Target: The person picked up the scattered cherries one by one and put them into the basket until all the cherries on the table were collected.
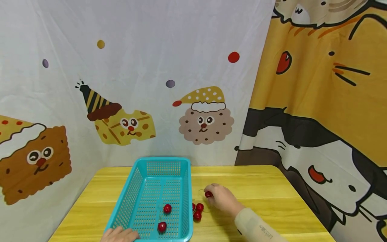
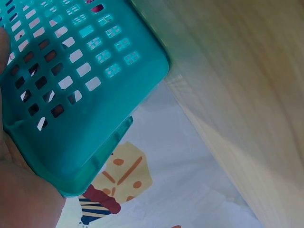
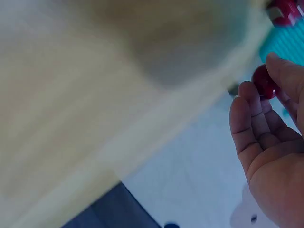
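Observation:
My right hand [image 1: 222, 200] pinches a dark red cherry [image 1: 208, 194] between thumb and fingers, just above the table to the right of a turquoise plastic basket [image 1: 191, 188]. The right wrist view shows the same cherry [image 3: 264, 81] held at the fingertips. Several cherries [image 1: 198, 216] lie on the table against the basket's right side. Inside the basket are two cherries, one [image 1: 167, 208] farther back and one [image 1: 162, 227] nearer. My left hand [image 1: 120, 234] grips the basket's near left rim, fingers over the edge; its thumb is hidden in the head view.
The basket stands on a yellow wood-grain table [image 1: 242, 178]. Behind it hangs a white cloth [image 1: 196, 33] printed with cartoon snacks. A cloth with large cartoon cats [image 1: 302, 90] hangs at the right.

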`<action>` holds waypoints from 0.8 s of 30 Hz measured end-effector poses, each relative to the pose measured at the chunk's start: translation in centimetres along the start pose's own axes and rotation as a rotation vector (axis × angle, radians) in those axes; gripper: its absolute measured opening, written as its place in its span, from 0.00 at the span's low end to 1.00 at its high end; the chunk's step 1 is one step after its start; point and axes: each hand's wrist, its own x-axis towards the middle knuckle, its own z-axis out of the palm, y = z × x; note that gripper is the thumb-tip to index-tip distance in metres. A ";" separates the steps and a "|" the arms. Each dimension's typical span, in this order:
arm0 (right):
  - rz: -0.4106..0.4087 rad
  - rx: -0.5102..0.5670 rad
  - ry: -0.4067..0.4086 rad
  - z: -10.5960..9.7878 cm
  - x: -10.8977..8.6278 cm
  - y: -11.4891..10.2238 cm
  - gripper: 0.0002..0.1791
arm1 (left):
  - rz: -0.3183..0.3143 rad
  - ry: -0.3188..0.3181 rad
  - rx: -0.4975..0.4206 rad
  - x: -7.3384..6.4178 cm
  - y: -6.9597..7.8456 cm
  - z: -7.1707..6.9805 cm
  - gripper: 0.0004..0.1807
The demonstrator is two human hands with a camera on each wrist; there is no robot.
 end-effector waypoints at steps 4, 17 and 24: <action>0.089 0.075 0.075 -2.8 1.7 -0.5 0.15 | -0.004 -0.004 0.004 -0.1 -0.2 0.0 0.16; 0.075 0.402 0.120 -5.4 6.3 -8.9 0.18 | -0.010 -0.024 0.006 0.0 -0.4 -0.2 0.18; -0.085 0.324 -0.109 -1.8 6.7 -13.9 0.16 | -0.008 0.025 -0.001 -0.1 0.0 0.0 0.17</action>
